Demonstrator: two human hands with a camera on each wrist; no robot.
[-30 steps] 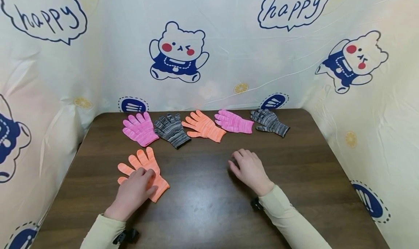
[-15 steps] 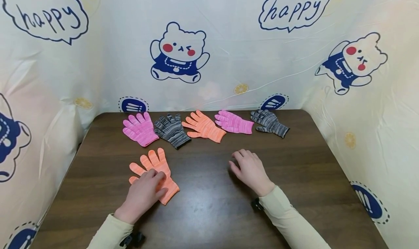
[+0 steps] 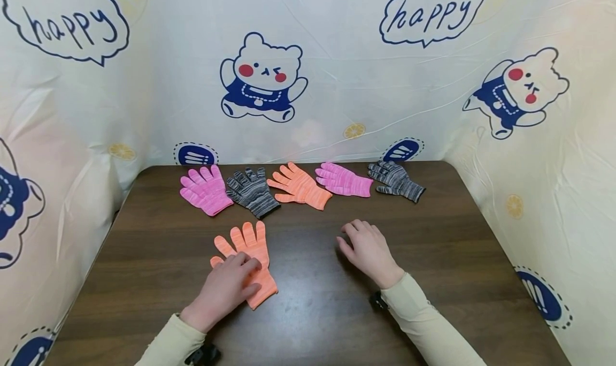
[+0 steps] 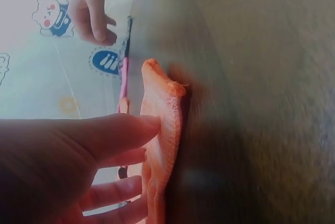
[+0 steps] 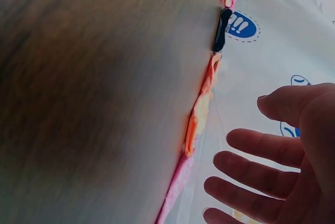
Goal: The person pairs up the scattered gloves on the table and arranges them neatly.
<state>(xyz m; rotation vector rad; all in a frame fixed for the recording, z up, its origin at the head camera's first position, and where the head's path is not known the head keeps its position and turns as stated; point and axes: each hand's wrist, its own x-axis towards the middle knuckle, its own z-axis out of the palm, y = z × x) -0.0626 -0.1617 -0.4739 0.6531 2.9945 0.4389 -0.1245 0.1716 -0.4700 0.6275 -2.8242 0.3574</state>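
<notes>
An orange knit glove (image 3: pixel 262 264) lies flat near the middle left of the table, its fingers pointing away. On top of it rests my left hand (image 3: pixel 225 284), fingertips and thumb touching the fabric; the left wrist view shows the fingers extended against the glove (image 4: pixel 165 130) rather than curled round it. Part of the glove's palm and thumb side is hidden under this hand. My right hand (image 3: pixel 370 251) stays over the table to the right, holding nothing, with its fingers (image 5: pixel 256 174) loosely spread in the right wrist view.
Along the back edge of the table (image 3: pixel 313 334) runs a row of gloves: pink (image 3: pixel 207 189), dark grey (image 3: pixel 253 192), orange (image 3: pixel 302 187), pink (image 3: pixel 345 180) and dark grey (image 3: pixel 397 180). A printed cloth (image 3: pixel 337 88) surrounds the table at the back and sides.
My left hand has slid the orange glove to the right and slightly nearer across the table. The right hand and the back row of gloves have stayed put.
</notes>
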